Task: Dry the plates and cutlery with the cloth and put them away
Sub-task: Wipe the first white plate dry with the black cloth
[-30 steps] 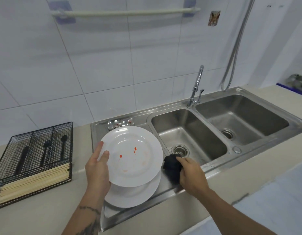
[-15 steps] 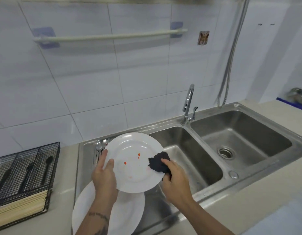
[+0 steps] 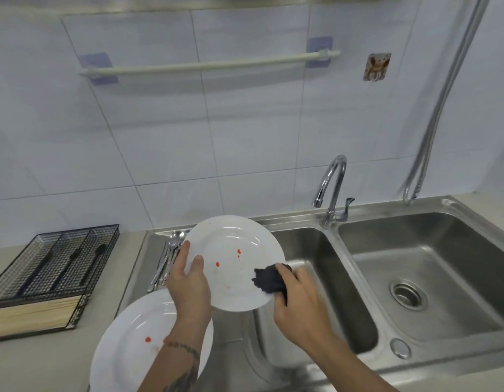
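The left hand [image 3: 188,287] is gripping a white, red-spotted plate [image 3: 234,263] by its rim, tilted above the sink [image 3: 316,250]; the right hand [image 3: 300,306] is pinching a dark cloth [image 3: 269,280] against the plate's right edge

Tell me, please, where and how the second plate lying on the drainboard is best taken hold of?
Probably by its left rim, coming from the left: the second plate lies flat, its right side is under the left hand, and that edge overhangs the counter.
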Tool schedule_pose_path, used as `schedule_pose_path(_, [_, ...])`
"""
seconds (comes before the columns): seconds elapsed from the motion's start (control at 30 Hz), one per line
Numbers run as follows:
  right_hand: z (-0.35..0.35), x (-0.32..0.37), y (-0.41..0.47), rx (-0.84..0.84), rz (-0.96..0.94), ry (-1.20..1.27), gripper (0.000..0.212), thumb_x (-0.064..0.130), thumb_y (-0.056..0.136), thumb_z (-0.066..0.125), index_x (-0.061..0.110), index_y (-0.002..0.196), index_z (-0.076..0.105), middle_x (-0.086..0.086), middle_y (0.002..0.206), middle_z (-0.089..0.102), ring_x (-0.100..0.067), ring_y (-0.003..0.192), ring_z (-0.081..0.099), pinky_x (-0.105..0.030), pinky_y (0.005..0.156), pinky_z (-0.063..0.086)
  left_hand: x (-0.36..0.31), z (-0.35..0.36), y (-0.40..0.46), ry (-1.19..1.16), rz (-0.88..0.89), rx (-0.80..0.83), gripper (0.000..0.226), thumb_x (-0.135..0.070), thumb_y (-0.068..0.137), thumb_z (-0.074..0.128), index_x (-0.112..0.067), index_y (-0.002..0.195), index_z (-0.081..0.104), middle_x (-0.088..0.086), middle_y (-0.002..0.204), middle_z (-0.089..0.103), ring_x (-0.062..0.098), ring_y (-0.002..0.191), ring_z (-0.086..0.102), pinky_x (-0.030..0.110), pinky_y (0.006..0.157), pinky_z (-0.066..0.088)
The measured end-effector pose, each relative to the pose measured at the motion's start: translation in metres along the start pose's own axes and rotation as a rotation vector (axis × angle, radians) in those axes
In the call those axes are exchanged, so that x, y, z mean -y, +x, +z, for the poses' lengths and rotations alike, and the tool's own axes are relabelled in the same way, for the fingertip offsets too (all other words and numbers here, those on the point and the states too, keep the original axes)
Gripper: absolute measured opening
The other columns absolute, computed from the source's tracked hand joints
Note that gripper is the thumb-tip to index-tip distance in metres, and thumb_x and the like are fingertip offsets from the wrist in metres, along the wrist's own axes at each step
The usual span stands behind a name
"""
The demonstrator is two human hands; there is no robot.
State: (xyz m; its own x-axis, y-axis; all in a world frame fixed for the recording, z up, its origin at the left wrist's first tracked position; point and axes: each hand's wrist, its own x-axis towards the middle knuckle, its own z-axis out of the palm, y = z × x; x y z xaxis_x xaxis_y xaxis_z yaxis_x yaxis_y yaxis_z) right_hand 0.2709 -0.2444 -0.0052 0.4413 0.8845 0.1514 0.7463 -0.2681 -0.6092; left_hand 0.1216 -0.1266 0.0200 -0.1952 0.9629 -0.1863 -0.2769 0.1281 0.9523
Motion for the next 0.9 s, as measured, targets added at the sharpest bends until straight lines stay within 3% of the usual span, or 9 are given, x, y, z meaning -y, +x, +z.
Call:
schedule_pose_path(0.13, [0.007,0.005,0.0,0.049,-0.044,-0.033,0.04,0.025,0.091,0.045,0.03,0.129,0.053,0.007,0.117,0.036,-0.015,0.113,0.043,-0.029,0.085,0.047,-0.001,0.013,0.0,0.028,0.047,-0.019,0.044,-0.011,0.095,0.059,-0.048,0.118,0.067,-0.005,0.134,0.06,0.024,0.116,0.061,0.046,0.099,0.052])
schedule_pose_path(0.23, [0.015,0.009,0.0,0.073,-0.041,0.015,0.039,0.019,0.094,0.047,0.026,0.133,0.052,0.007,0.137,0.033,-0.016,0.123,0.036,-0.027,0.098,0.041,-0.001,0.028,0.002,0.077,0.108,-0.005,0.044,-0.009,0.097,0.057,-0.041,0.128,0.063,-0.007,0.137,0.058,0.02,0.119,0.059,0.037,0.098,0.052])
schedule_pose_path(0.33, [0.023,0.002,-0.001,0.091,-0.049,0.029,0.045,0.011,0.094,0.048,0.026,0.137,0.049,0.011,0.145,0.037,-0.017,0.123,0.034,-0.027,0.104,0.036,0.003,0.037,0.004,0.188,0.143,0.018,0.044,-0.013,0.096,0.059,-0.049,0.121,0.065,-0.009,0.144,0.053,0.02,0.128,0.054,0.043,0.105,0.049])
schedule_pose_path(0.4, [0.027,-0.005,0.001,0.114,-0.048,0.036,0.051,0.005,0.091,0.05,0.025,0.138,0.049,0.012,0.144,0.04,-0.017,0.123,0.035,-0.027,0.104,0.037,0.006,0.042,0.005,0.242,0.158,0.038,0.044,-0.016,0.096,0.059,-0.053,0.119,0.065,-0.01,0.143,0.053,0.02,0.129,0.053,0.044,0.105,0.049])
schedule_pose_path(0.53, [0.039,-0.017,0.009,0.141,-0.024,0.031,0.061,-0.002,0.08,0.05,0.026,0.134,0.051,0.012,0.132,0.048,-0.019,0.115,0.045,-0.033,0.093,0.046,0.011,0.055,0.006,0.309,0.209,0.053,0.04,-0.01,0.098,0.056,-0.033,0.13,0.064,-0.008,0.13,0.058,0.018,0.117,0.057,0.033,0.098,0.051])
schedule_pose_path(0.63, [0.045,-0.026,0.013,0.128,0.014,0.043,0.059,-0.004,0.073,0.049,0.026,0.124,0.055,0.01,0.123,0.052,-0.021,0.105,0.052,-0.036,0.083,0.05,0.017,0.064,0.005,0.354,0.24,0.066,0.041,-0.009,0.098,0.054,-0.031,0.13,0.064,-0.009,0.136,0.057,0.019,0.127,0.053,0.043,0.109,0.046])
schedule_pose_path(0.9, [0.046,-0.031,0.022,0.173,0.126,0.13,0.045,-0.004,0.075,0.047,0.02,0.11,0.06,0.003,0.107,0.061,-0.022,0.096,0.059,-0.037,0.077,0.052,0.026,0.088,-0.004,0.51,0.41,0.225,0.056,0.0,0.091,0.042,-0.031,0.134,0.062,-0.014,0.144,0.05,0.004,0.132,0.045,0.04,0.115,0.039])
